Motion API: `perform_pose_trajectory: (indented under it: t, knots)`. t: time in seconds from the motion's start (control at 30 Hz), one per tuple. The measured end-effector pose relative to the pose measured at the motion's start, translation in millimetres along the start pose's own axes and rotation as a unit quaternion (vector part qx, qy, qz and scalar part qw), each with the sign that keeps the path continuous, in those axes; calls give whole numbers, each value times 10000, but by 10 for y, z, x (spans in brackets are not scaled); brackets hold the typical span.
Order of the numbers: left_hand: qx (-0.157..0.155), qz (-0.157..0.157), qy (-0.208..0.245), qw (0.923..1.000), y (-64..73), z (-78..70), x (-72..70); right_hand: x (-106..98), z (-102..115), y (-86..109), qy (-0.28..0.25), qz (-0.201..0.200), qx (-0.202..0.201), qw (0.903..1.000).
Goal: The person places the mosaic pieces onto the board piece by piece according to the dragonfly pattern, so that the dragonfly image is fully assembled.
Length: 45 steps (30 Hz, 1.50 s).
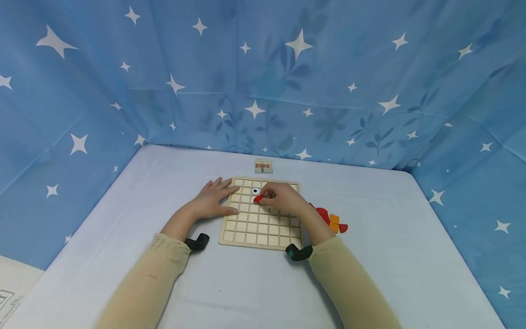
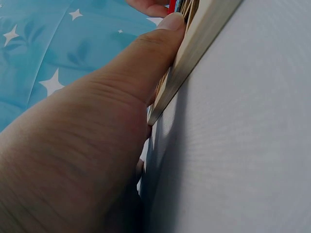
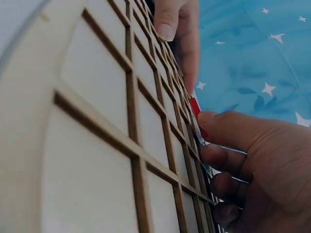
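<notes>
A square wooden grid board (image 1: 246, 227) lies flat in the middle of the table. One round white piece with a black eye dot (image 1: 255, 191) sits in a cell of an upper row. My right hand (image 1: 283, 198) pinches a small red curved piece (image 1: 258, 199) between thumb and fingers, just below the eye piece. In the right wrist view that red piece (image 3: 198, 116) stands tilted close over the grid. My left hand (image 1: 213, 199) lies spread over the board's left edge, with the thumb tip (image 2: 172, 20) on the rim in the left wrist view.
Right of the board, partly behind my right forearm, lie several red pieces (image 1: 323, 214) and orange square pieces (image 1: 334, 219). A small pattern card (image 1: 263, 166) lies beyond the board's far edge. Blue star-patterned curtain (image 1: 255, 91) stands around the white table (image 1: 238, 288).
</notes>
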<state>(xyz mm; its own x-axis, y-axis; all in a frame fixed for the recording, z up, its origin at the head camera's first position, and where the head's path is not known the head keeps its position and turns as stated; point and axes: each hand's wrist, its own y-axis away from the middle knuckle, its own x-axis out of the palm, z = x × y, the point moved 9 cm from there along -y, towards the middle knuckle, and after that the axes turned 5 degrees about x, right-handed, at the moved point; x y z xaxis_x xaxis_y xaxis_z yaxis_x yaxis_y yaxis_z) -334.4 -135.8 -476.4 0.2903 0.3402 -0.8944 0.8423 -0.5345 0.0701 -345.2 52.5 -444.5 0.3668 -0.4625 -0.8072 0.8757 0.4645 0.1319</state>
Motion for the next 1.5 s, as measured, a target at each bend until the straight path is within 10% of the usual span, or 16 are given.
perform_pose_trajectory:
  t: [1.5]
  knots:
    - [54,-35,80,9999,0,-6,-17,30,34,73,331,-146,381,9986]
